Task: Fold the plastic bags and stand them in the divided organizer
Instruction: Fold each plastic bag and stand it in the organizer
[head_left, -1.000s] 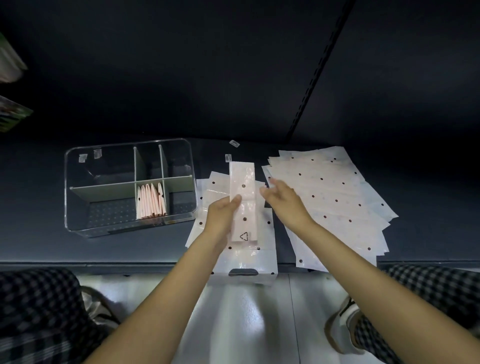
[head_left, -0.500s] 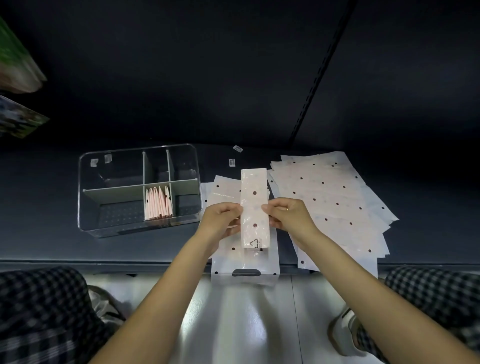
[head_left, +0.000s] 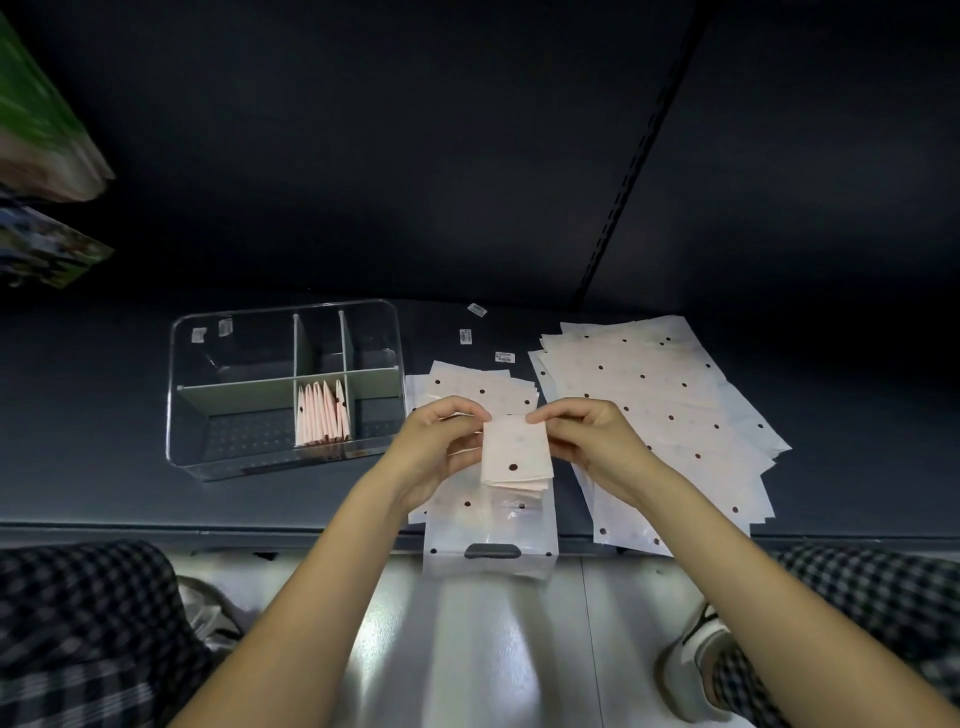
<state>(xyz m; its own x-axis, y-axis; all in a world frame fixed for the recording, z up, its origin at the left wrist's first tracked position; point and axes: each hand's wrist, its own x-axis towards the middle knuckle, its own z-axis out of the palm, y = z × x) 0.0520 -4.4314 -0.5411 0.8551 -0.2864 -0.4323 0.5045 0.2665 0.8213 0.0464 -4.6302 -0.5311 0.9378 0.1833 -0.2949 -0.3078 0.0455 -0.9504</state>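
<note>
The long, narrow strip of pale pink, dot-printed plastic bag (head_left: 517, 453) seen a moment ago is now doubled down into a short, thick packet, so folding looks nearly finished and only standing it up is left. It hangs just right of the clear divided organizer (head_left: 283, 384), above the dark worktop (head_left: 104, 483). The left hand (head_left: 441, 441) and right hand (head_left: 587, 441) pinch its top corners, fingers (head_left: 550, 415) curled tight. Folded bags (head_left: 322, 415) already stand in the organizer's near middle compartment.

Dark shelf surface (head_left: 78, 467), dark back panel (head_left: 415, 156), glossy grey floor (head_left: 467, 649)
</note>
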